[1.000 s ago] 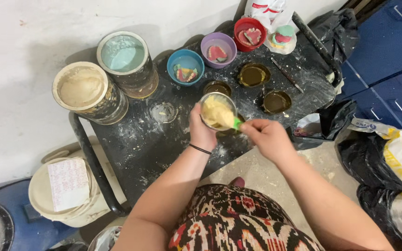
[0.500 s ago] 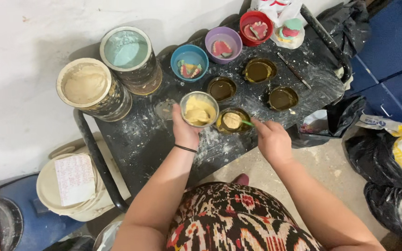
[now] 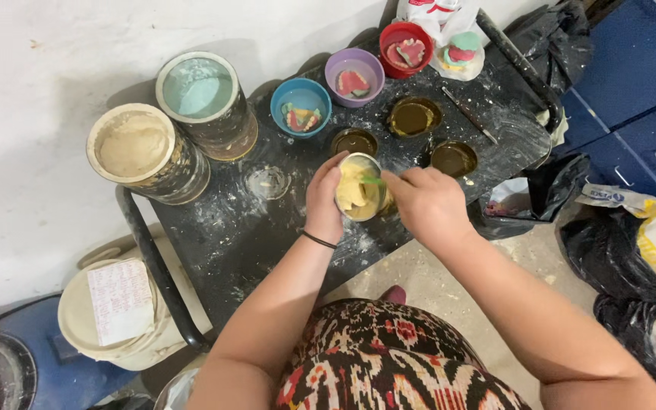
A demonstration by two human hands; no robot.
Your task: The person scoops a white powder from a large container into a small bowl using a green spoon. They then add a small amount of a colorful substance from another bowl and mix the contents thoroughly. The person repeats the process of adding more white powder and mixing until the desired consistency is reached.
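Nearest to me, my left hand (image 3: 325,199) wraps around a small clear cup (image 3: 360,187) and holds it tipped just above the near edge of the tabletop (image 3: 267,228), about midway along it. My right hand (image 3: 428,203) is pinched on a thin green stick (image 3: 373,181) whose tip reaches into the cup's mouth. The cup is tilted toward me and lined with thick, pale yellow paste that clings to the wall in lumps. The rim looks smeared.

I see a few risks. The cup hangs close to the near edge, so paste scraped off the rim could drop past it onto the patterned fabric (image 3: 389,364) on my lap or onto the floor. If I tilt further, a lump could slide out whole. A hard push with the stick could also twist the cup in my left hand, since the grip is only around its side.

A little farther in, three shallow round moulds (image 3: 414,116) of dark amber liquid sit near my right hand, and a careless elbow could slosh them. Beyond them stand a blue bowl (image 3: 301,106), a purple bowl (image 3: 354,77) and a red bowl (image 3: 405,48), each holding small coloured pieces. Toward the far left corner, two large tins stand touching, one of cream powder (image 3: 137,146) and one of pale teal powder (image 3: 196,87).
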